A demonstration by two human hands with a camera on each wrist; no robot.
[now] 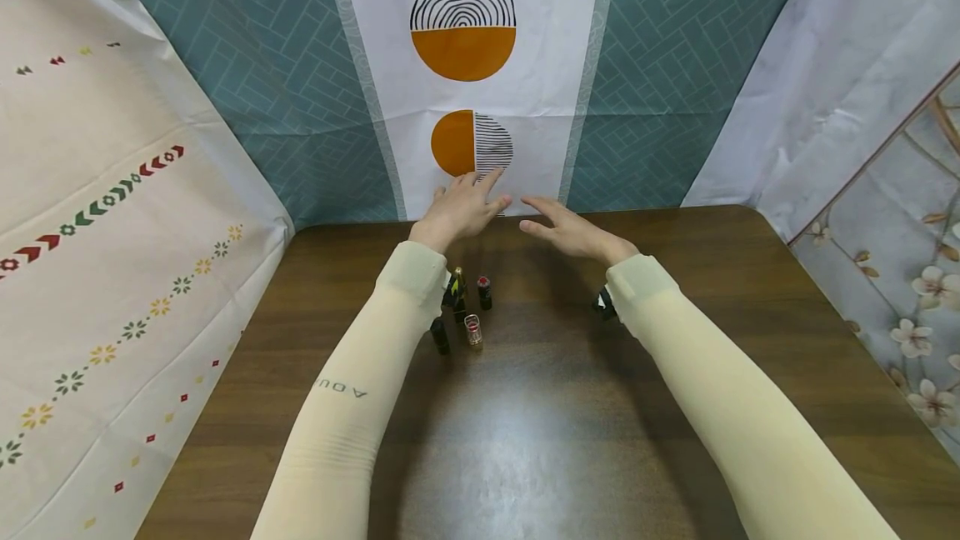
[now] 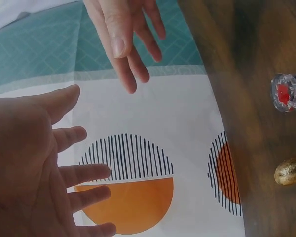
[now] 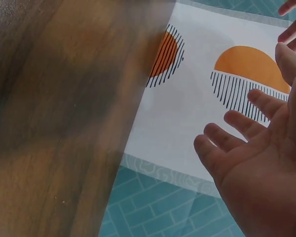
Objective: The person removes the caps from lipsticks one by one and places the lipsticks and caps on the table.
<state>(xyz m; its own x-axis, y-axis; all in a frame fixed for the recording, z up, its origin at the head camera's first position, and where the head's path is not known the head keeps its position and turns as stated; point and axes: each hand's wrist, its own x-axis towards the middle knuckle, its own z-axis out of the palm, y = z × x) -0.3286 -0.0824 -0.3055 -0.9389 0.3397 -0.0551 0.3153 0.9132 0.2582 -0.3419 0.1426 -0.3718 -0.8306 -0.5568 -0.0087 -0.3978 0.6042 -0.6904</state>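
My left hand (image 1: 463, 211) is raised over the far side of the table with its fingers spread, holding nothing. Facing it across a small gap, my right hand (image 1: 573, 233) is also empty, fingers extended. Below my left wrist stands a group of small containers. One is dark with a rounded gold top (image 1: 459, 275), partly covered by the sleeve. Beside it is a dark one with a red-and-clear top (image 1: 484, 293). Nearer me are a clear and gold one with red inside (image 1: 473, 331) and a black one (image 1: 440, 337). The left wrist view catches the gold top (image 2: 290, 171) at its right edge.
The brown wooden table (image 1: 525, 423) ends at a hanging cloth with orange and striped circles (image 1: 462, 52), just behind my hands. A cream patterned cloth (image 1: 135, 215) borders the left side, and a floral cloth (image 1: 911, 298) borders the right.
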